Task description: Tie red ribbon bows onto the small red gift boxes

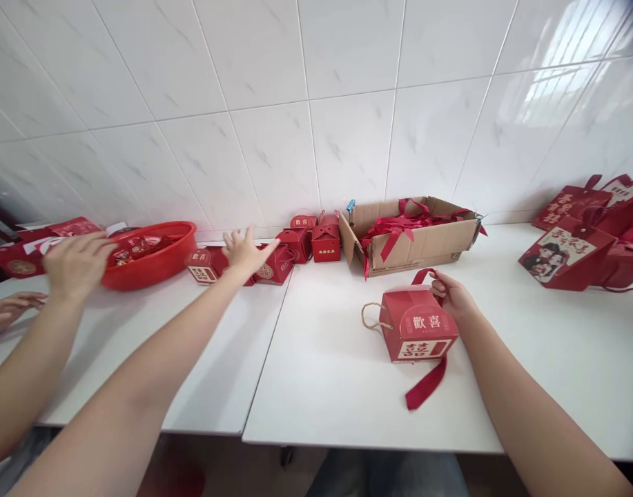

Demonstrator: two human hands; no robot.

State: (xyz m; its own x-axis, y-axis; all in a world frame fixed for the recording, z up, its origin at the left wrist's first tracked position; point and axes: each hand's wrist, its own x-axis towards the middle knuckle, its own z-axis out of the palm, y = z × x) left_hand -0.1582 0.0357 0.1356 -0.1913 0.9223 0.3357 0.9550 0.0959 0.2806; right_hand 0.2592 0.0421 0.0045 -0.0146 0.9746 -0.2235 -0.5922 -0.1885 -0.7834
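On the counter (321, 386), the red box (420, 324), likely light, crushable card, is best held by its sides; fingers of the right hand (453, 295) pinch its ribbon (429, 385), while the left hand (244, 254) spreads empty.

It looks like a makeshift packing room (home or small shop, I cannot tell). Behind the cardboard carton (424, 254) of ribbons (404, 226) rises a tiled wall (347, 138); beneath that carton, a white bench (321, 373). Left of it stand red gift boxes (326, 250) and a red basin (150, 273); right of it, photo-printed boxes (562, 252).
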